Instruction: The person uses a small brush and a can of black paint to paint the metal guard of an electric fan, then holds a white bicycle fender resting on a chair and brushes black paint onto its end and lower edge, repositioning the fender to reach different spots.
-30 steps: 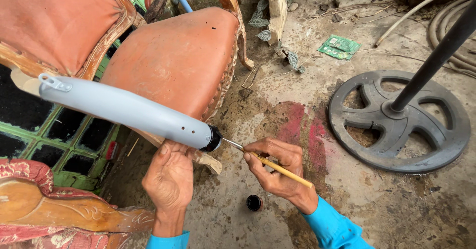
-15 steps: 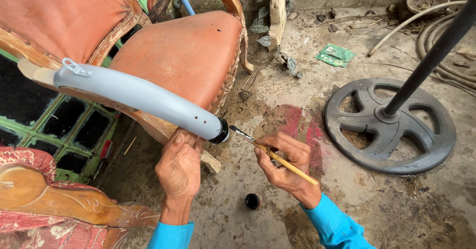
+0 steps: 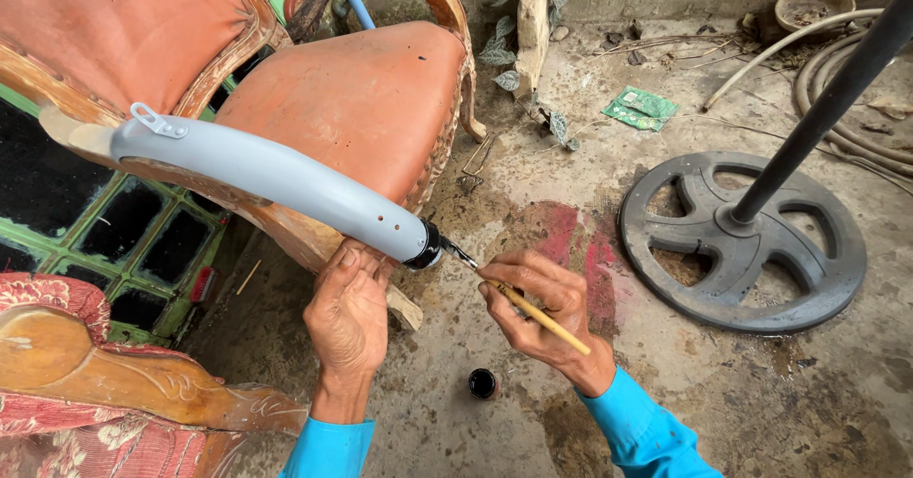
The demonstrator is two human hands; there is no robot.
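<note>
Chair [image 3: 361,107]: one, orange padded seat and back in a carved wood frame; back cut off by the top and left edges. Taken as landmark.

Second chair [image 3: 86,373]: one, red patterned cloth on carved wood, below-left of the chair; mostly cut off by the lower left corner.

Fan base [image 3: 742,250]: one, dark round spoked disc on the floor, well right of the chair, with one black pole [image 3: 827,107] rising to the upper right and leaving view.

Fender [image 3: 266,174]: one, long curved grey piece lying across the chair's front edge, small bracket at its upper left end, black-painted tip at its lower right end just off the seat corner. Its underside is hidden.

Left hand [image 3: 347,316]: below the chair's front corner, fingers curled up under the fender's lower end, bracing it; fingertips hidden behind the fender.

Right hand [image 3: 542,307]: right of the fender tip, fingers pinched narrowly round a brush [image 3: 518,302].

Brush: one, thin, yellow handle, bristles touching the fender's black tip; the middle of the handle is covered by the fingers.

Sleeves: two, bright blue, cut off at the bottom edge.

Pot [image 3: 483,383]: one, small, round, black inside, on the floor between the wrists.

Packet [image 3: 642,109]: one, green, crumpled, right of the chair; its detail is unclear.
</note>
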